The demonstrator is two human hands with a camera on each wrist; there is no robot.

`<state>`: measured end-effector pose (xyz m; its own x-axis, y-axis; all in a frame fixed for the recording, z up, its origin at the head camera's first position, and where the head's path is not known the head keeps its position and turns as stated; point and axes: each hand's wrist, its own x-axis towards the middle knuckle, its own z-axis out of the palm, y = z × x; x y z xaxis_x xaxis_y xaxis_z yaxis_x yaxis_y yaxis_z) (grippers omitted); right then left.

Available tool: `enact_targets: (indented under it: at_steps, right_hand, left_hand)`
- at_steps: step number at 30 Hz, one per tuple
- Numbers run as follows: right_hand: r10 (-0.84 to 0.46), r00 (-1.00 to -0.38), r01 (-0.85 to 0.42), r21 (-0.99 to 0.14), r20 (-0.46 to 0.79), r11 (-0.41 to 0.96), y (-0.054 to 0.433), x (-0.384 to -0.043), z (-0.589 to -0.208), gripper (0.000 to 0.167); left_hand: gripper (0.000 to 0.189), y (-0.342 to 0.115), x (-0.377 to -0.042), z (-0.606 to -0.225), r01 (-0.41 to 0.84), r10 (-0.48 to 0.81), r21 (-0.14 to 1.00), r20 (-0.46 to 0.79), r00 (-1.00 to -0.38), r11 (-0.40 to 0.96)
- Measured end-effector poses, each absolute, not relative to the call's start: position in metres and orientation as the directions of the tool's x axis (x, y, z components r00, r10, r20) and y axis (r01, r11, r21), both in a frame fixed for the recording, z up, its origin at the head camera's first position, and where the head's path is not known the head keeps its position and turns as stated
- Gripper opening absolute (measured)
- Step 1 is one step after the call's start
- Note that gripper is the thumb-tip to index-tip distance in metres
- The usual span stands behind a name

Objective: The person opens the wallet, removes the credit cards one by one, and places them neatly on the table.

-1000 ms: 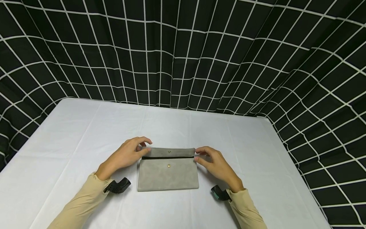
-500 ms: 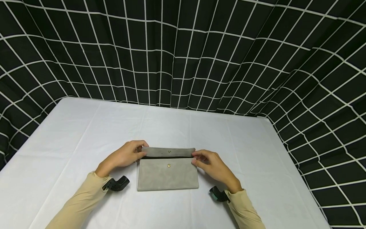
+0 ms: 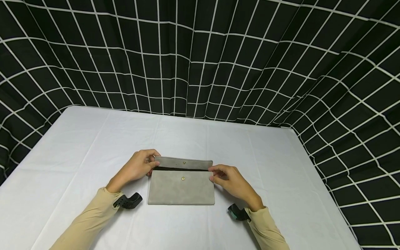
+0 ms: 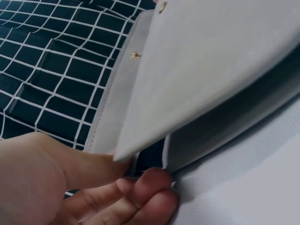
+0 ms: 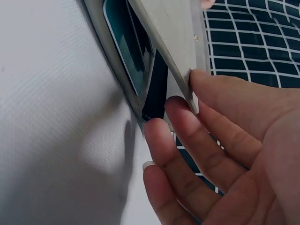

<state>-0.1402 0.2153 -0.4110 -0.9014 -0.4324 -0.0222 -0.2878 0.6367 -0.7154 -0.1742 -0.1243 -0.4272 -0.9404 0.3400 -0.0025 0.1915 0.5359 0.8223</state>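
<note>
I see one grey snap wallet at the counter's near middle, one left hand, one right hand, fingers barely parted, pinching its far-left and far-right corners respectively

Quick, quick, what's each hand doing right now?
Left hand: holding the wallet at its left end.
Right hand: pinching the wallet at its right end.
</note>
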Motion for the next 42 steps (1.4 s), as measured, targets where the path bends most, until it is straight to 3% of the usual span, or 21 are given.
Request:
enact_targets:
  at_steps: [9,22,29,39,42]
  right_hand:
    - [-0.387,-0.918,-0.331,-0.708,0.088,0.624,0.209,-0.139,-0.412,0.029]
    - [-0.363,-0.93,-0.29,-0.738,0.065,0.61,0.209,-0.138,-0.407,0.027]
    - [-0.362,-0.931,-0.262,-0.759,0.038,0.596,0.21,-0.137,-0.403,0.024]
    - [-0.41,-0.911,-0.278,-0.783,0.033,0.556,0.212,-0.137,-0.403,0.029]
    - [-0.418,-0.908,-0.269,-0.79,0.018,0.551,0.211,-0.136,-0.402,0.029]
  left_hand:
    - [0.017,-0.125,-0.176,-0.43,0.228,0.266,0.781,0.082,-0.961,0.581]
    - [0.04,-0.141,-0.175,-0.411,0.141,0.353,0.84,-0.063,-0.933,0.524]
    - [0.043,-0.151,-0.171,-0.4,0.095,0.479,0.873,-0.168,-0.861,0.478]
    - [0.055,-0.157,-0.163,-0.393,0.235,0.674,0.853,-0.171,-0.719,0.466]
    - [0.06,-0.154,-0.159,-0.393,0.257,0.69,0.846,-0.167,-0.704,0.467]
